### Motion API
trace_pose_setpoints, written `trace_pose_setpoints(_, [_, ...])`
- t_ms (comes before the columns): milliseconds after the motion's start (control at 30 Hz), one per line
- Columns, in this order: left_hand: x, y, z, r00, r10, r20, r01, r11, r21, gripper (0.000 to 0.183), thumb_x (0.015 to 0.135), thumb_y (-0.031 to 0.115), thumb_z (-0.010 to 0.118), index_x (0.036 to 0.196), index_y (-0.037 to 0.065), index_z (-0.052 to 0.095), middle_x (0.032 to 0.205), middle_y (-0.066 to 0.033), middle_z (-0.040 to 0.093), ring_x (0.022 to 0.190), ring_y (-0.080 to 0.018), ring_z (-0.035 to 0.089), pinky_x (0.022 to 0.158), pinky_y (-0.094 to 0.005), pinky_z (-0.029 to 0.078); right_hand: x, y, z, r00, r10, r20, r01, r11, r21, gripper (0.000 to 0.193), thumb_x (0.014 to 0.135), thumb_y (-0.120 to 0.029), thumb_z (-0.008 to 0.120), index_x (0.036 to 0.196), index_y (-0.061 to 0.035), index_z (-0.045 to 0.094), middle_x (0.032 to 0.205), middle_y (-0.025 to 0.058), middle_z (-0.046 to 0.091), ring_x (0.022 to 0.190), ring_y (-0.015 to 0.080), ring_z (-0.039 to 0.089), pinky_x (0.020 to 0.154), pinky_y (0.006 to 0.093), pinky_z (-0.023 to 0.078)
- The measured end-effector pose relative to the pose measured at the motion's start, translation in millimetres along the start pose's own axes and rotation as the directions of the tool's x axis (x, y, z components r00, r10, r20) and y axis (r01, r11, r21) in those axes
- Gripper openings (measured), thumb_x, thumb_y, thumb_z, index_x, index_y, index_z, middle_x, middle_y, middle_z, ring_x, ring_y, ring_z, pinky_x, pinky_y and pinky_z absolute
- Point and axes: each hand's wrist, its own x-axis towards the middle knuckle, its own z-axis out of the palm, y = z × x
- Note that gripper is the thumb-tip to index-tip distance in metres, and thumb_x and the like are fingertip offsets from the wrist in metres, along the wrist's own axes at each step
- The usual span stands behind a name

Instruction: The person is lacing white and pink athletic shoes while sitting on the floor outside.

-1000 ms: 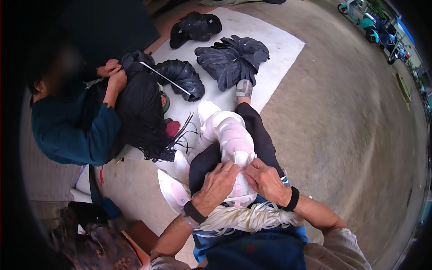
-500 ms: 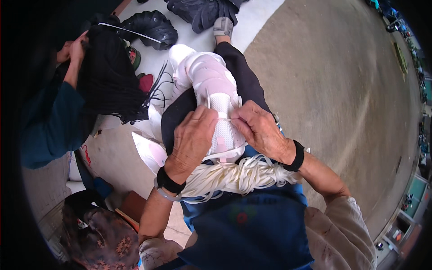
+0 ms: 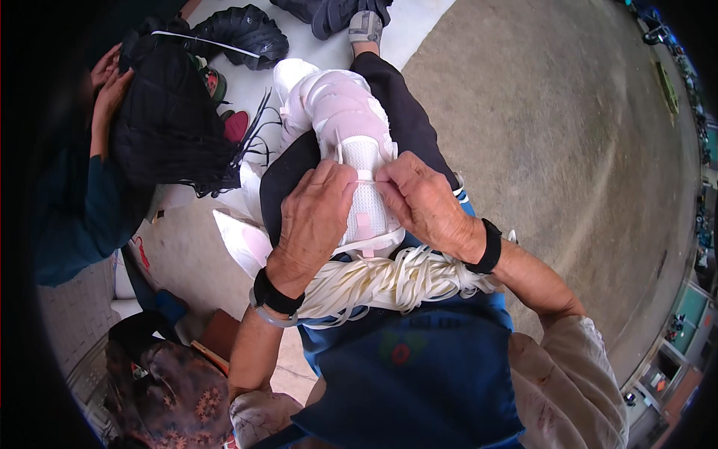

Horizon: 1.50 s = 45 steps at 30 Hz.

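A white and pale pink shoe upper (image 3: 345, 123) lies along my lap on my dark trouser leg. My left hand (image 3: 314, 217) and my right hand (image 3: 426, 202) meet over its mesh part, and both pinch a thin white strip (image 3: 366, 176) stretched between their fingertips. A bundle of cream-white strips (image 3: 389, 280) rests across my lap below the hands, against my blue apron (image 3: 419, 374). Each wrist has a black band.
At the left a person in a dark teal sleeve (image 3: 75, 217) handles a stack of black shoe uppers (image 3: 168, 123). More black uppers (image 3: 243, 30) lie on a white sheet at the top. A brown patterned bag (image 3: 168, 389) sits lower left. Bare concrete floor (image 3: 568, 150) spreads to the right.
The view has tilted down and closer to my lap. My hands have shifted slightly up the white upper and stay pinched on the thin strip. The person at the left keeps handling the black uppers.
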Motion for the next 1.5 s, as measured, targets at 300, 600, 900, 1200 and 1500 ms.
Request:
trace_pose_setpoints(300, [-0.4,2.8,2.3,1.000,0.001,-0.003,-0.001,1.000,0.007,0.011,0.085,0.002,0.061,0.095,0.001,0.055,0.087,-0.0158,0.055,0.081,-0.0360,0.058,0.070,-0.0408,0.047,-1.1,-0.4,-2.7,1.000,0.019,0.008,-0.019,1.000,-0.011,0.012,0.087,-0.003,0.063,0.097,-0.0003,0.056,0.087,0.0163,0.056,0.077,0.0344,0.060,0.067,0.0386,0.049])
trace_pose_setpoints(600, [-3.7,-3.0,5.9,0.997,0.062,-0.041,-0.054,0.986,0.159,0.014,0.079,0.003,0.061,0.092,0.007,0.057,0.088,-0.0095,0.056,0.078,-0.0266,0.060,0.063,-0.0384,0.052,4.5,4.5,-0.8,0.991,-0.135,0.025,0.136,0.986,-0.092,0.014,0.082,0.002,0.059,0.095,0.0009,0.054,0.088,0.0198,0.054,0.073,0.0400,0.060,0.061,0.0443,0.050])
trace_pose_setpoints(900, [-8.1,-2.4,5.9,0.990,0.102,-0.101,-0.088,0.986,0.142,0.011,0.079,0.003,0.059,0.089,0.006,0.056,0.085,-0.0102,0.053,0.077,-0.0287,0.058,0.062,-0.0380,0.052,19.8,-17.9,-16.3,0.952,-0.135,0.275,0.219,0.928,-0.302,0.020,0.070,0.006,0.058,0.089,0.0044,0.050,0.086,0.0199,0.052,0.073,0.0386,0.061,0.061,0.0445,0.051])
trace_pose_setpoints(1200, [-9.7,5.5,3.4,0.991,0.108,-0.076,-0.091,0.976,0.198,0.011,0.079,0.004,0.059,0.090,0.006,0.056,0.087,-0.0097,0.053,0.079,-0.0261,0.059,0.065,-0.0342,0.053,23.9,-9.5,-16.6,0.961,-0.079,0.266,0.109,0.989,-0.099,0.017,0.076,0.005,0.059,0.093,0.0060,0.055,0.085,0.0241,0.057,0.074,0.0445,0.060,0.065,0.0487,0.050])
trace_pose_setpoints(1500, [-12.8,1.2,1.5,0.992,0.052,-0.113,-0.039,0.993,0.109,0.011,0.083,0.005,0.059,0.093,0.004,0.056,0.092,-0.0134,0.055,0.084,-0.0315,0.061,0.067,-0.0396,0.052,21.2,-11.4,-8.0,0.973,-0.178,0.150,0.182,0.983,-0.016,0.013,0.080,0.003,0.061,0.093,0.0021,0.059,0.086,0.0210,0.057,0.074,0.0420,0.059,0.062,0.0455,0.050])
